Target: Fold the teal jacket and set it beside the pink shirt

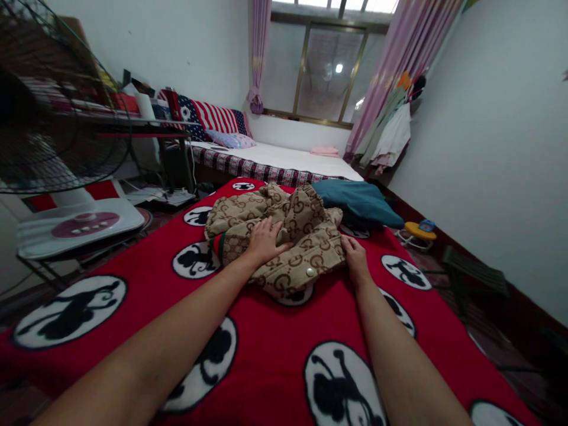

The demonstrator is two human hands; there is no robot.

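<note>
A tan jacket [306, 222] with a brown letter pattern lies crumpled on a red blanket [275, 349] printed with black-and-white monkey ovals. Its front edge carries a round metal snap, and a red-and-green stripe shows at its left side. My left hand [265, 242] rests palm down on the middle of the jacket, fingers stretched out. At the jacket's right edge, my right hand [355, 255] has its fingers closed on the fabric; the thumb is partly hidden. Just behind, a folded teal cloth [359, 201] lies on the blanket.
A standing fan [57, 112] is close on the left, beside a cluttered desk [155, 120]. Beyond the blanket is a bed [284, 154] under a window. Clothes [393, 136] hang at the right, with a yellow stool [420, 231] and a dark folding stool [474, 272] below.
</note>
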